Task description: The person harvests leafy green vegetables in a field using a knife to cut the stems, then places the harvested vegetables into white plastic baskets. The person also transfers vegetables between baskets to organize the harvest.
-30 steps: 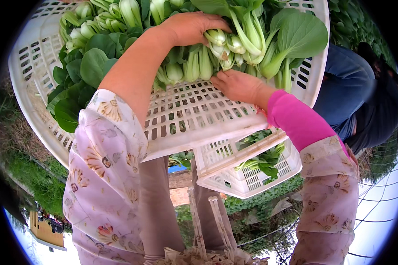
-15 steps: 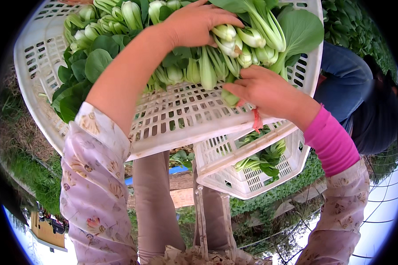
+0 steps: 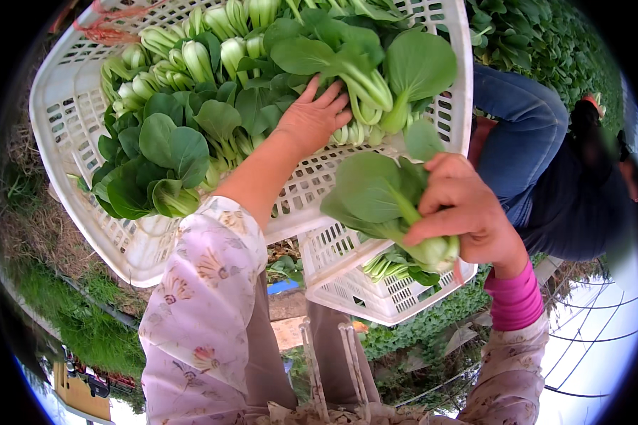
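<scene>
A large white slatted crate [image 3: 71, 138] is heaped with bok choy [image 3: 198, 64], pale stem ends at the back and dark leaves nearer me. Inside it, my left hand [image 3: 312, 120] lies with fingers spread against the leaves and stems, gripping nothing that I can see. Out past the crate's near right corner, my right hand [image 3: 468, 209] pinches a single bok choy head [image 3: 376, 195] near its base. Its white stem end points toward me and its leaves hang over the crate's edge. My fingertips wrap partly behind it.
Below the big crate's near edge sits a smaller white crate [image 3: 397, 304] with some bok choy in it. At right, a person in blue jeans [image 3: 521, 134] crouches close by. Red string [image 3: 113, 28] is tied at the far left rim. Green plants [image 3: 546, 42] grow behind.
My right hand has drawn back from the crate, toward me and to the right, with a bok choy head. My left hand has come off the stems and its fingers have spread.
</scene>
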The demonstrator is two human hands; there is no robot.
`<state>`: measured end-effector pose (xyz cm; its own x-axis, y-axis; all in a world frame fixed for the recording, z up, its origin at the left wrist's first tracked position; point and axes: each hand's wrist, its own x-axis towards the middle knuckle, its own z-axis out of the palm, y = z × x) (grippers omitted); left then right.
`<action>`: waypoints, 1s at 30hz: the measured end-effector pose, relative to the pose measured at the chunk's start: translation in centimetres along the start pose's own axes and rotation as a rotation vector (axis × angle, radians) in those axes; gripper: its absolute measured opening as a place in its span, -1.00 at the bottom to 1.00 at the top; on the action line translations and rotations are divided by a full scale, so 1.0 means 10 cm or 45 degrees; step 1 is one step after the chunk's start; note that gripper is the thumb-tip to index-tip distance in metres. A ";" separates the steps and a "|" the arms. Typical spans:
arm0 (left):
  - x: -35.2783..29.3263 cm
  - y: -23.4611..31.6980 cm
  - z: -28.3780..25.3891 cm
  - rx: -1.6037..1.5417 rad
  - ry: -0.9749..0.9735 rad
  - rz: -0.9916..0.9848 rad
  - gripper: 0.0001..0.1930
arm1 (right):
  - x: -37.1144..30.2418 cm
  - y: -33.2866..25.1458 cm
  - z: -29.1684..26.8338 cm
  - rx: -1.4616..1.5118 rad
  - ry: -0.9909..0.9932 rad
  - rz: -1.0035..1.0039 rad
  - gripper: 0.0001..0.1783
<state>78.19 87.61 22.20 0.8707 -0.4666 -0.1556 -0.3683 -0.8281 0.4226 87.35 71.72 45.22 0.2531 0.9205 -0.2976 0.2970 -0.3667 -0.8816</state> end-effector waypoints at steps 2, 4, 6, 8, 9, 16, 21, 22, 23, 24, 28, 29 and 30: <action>-0.04 -0.05 -0.18 -0.061 -0.152 0.017 -0.30 | -0.15 -0.10 -0.15 0.056 0.144 0.016 -0.78; -0.15 -0.09 -0.33 -0.206 -0.141 0.035 -0.34 | -0.31 -0.19 -0.19 0.086 0.435 -0.023 -0.78; -0.32 -0.09 -0.63 -0.381 -0.032 0.058 -0.37 | -0.45 -0.24 -0.17 0.063 0.690 -0.072 -0.73; -0.55 -0.04 -0.87 -0.466 0.268 0.069 -0.58 | -0.44 -0.35 -0.11 -0.087 0.855 -0.115 -0.66; -0.72 -0.01 -0.87 -0.554 0.147 -0.014 -0.61 | -0.31 -0.38 -0.07 -0.158 0.826 -0.118 -0.65; -1.67 -0.55 -0.33 0.116 -0.239 -0.338 -0.64 | 0.84 -0.15 0.78 -0.688 0.574 -0.614 -0.76; -1.68 -1.17 -0.38 -0.024 -0.377 -0.250 -0.56 | 1.31 1.20 1.85 -1.099 -0.276 -0.496 -0.83; -1.65 -1.18 -0.35 -0.029 -0.361 -0.248 -0.56 | 1.35 1.38 2.03 -1.119 -0.400 -0.236 -0.86; -1.65 -1.18 -0.32 -0.012 -0.349 -0.250 -0.57 | 1.43 1.36 2.09 -1.117 -0.472 -0.202 -0.85; -1.64 -1.16 -0.30 0.007 -0.332 -0.246 -0.57 | 1.50 1.35 2.12 -1.120 -0.541 -0.163 -0.83; -1.68 -1.02 -0.36 -0.046 -0.270 -0.272 -0.60 | 1.36 0.95 1.98 -1.103 -0.331 -0.416 -0.87; -1.70 -0.97 -0.40 -0.069 -0.273 -0.296 -0.60 | 1.32 0.76 1.83 -1.081 -0.242 -0.505 -0.88; -1.76 -0.91 -0.45 -0.170 -0.182 -0.328 -0.63 | 1.27 0.56 1.59 -0.886 -0.118 -0.422 -0.86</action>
<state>67.72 104.73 25.10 0.8715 -0.2935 -0.3929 -0.0871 -0.8810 0.4649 77.56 83.52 30.68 -0.0184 0.9932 -0.1150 0.8614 -0.0427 -0.5061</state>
